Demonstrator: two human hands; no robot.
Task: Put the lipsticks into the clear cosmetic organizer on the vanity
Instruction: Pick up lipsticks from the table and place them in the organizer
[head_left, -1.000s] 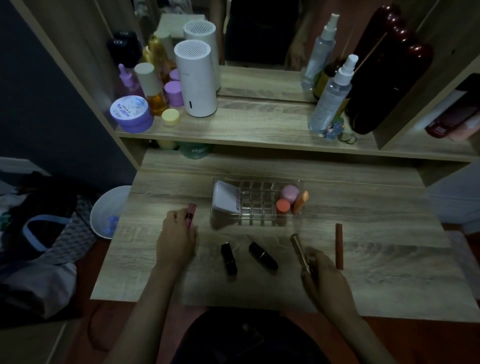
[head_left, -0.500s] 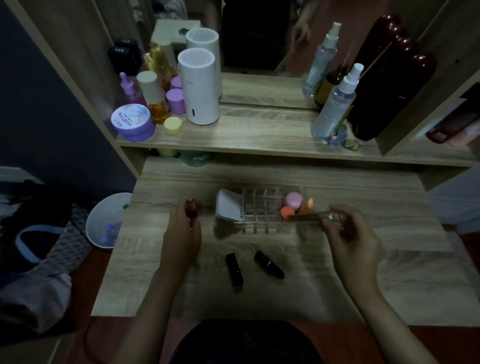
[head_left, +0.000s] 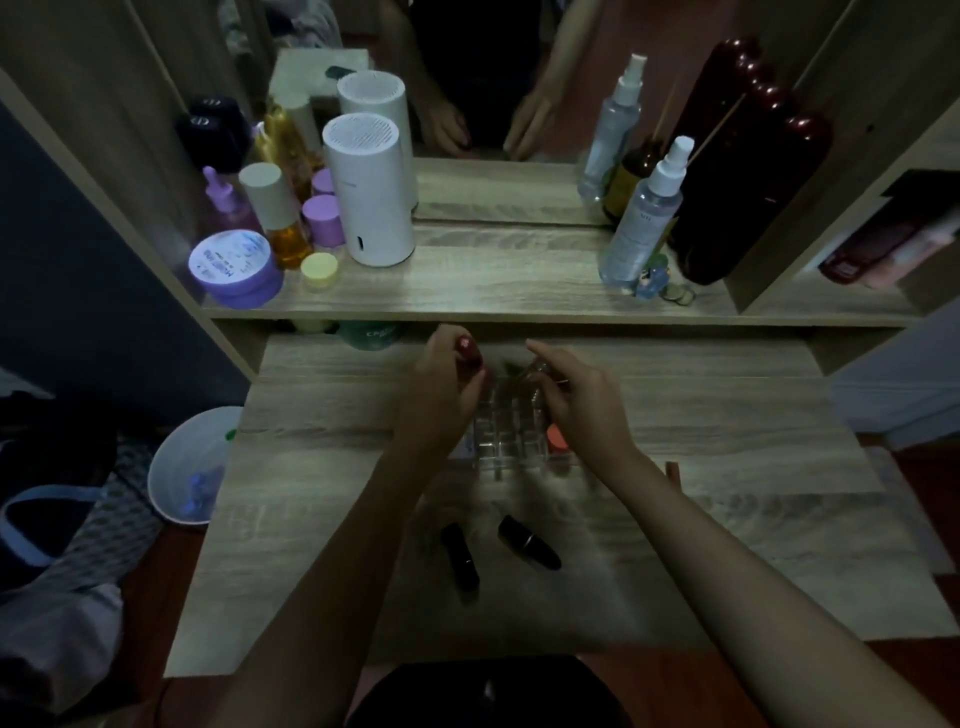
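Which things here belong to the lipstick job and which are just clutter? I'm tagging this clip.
Job:
clear organizer
red lipstick in left hand
right hand at the organizer
two black lipsticks on the vanity

Lying about:
white cylinder
spray bottle
purple jar
yellow-lidded pot

1. Overall exposure: dim and underexposed, with a dull greenish cast.
2. Shadows: soft, falling on the tabletop (head_left: 727, 426) beneath both forearms.
3. Highlights: small glints on the dark red bottles (head_left: 748, 156); pale glare on the purple jar (head_left: 236, 262) lid.
4. Sharpness: soft throughout; fingers are motion-blurred.
5. Distortion: wide-angle bowing of shelf edges; corners darken.
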